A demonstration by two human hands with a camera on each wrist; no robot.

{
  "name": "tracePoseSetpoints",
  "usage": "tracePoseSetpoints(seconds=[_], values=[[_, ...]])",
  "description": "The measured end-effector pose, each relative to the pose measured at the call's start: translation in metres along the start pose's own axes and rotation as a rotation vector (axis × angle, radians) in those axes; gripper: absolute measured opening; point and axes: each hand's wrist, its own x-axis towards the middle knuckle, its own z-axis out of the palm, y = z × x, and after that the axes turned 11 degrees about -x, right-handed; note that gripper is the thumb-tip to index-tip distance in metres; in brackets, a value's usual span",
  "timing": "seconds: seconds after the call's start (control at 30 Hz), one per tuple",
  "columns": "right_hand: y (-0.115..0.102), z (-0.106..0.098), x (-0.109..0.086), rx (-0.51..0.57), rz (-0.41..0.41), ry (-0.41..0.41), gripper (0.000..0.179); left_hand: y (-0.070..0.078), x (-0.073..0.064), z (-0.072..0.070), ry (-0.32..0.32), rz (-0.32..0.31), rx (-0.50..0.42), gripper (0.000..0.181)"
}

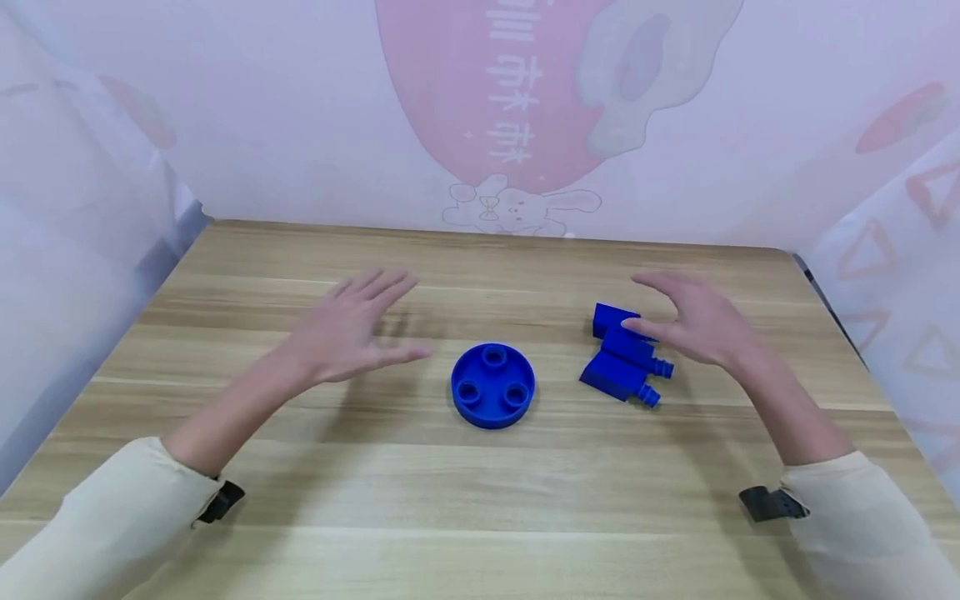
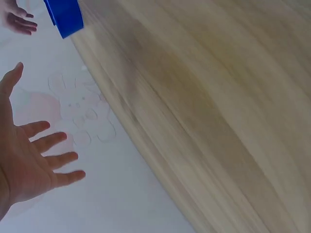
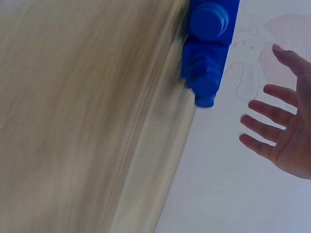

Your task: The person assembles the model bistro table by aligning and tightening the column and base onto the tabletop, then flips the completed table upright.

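Seeing round blue dish [image 1: 492, 386] lying on worktop [image 1: 480, 500] with three sockets [image 1: 494, 357] facing up. Finding blue pegged blocks [image 1: 628, 350] clustering right of it. Seeing left grip [image 1: 352, 329] hovering near dish with fingers spread. Seeing right grip [image 1: 697, 321] hovering beside blocks, also spread apart. Spotting printed backdrop [image 1: 300, 125] behind.

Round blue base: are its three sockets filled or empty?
Empty: in the head view, the round blue base shows open rings; the pegged blue pieces lie outside it.
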Motion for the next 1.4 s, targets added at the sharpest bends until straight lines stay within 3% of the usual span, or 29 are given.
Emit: tracePoseSetpoints(seconds=[0.2, 0.33, 0.67, 1.0, 1.4], values=[[-0.015, 0.003, 0.001, 0.024, -0.115, -0.018, 0.048, 0.013, 0.011, 0.021, -0.037, 0.086, -0.106, 0.093], [-0.026, 0.007, 0.000, 0.019, -0.158, -0.045, 0.037, 0.023, 0.016, 0.034, -0.092, 0.096, -0.179, 0.092], [-0.047, 0.017, -0.002, -0.095, -0.183, -0.124, 0.039, 0.030, 0.019, 0.053, -0.141, 0.147, -0.234, 0.091], [-0.059, 0.026, -0.003, -0.236, -0.211, -0.094, 0.047, 0.029, 0.015, 0.058, -0.170, 0.118, -0.270, 0.091], [-0.060, 0.023, -0.003, -0.193, -0.199, -0.122, 0.047, 0.028, 0.017, 0.059, -0.165, 0.113, -0.310, 0.090]])
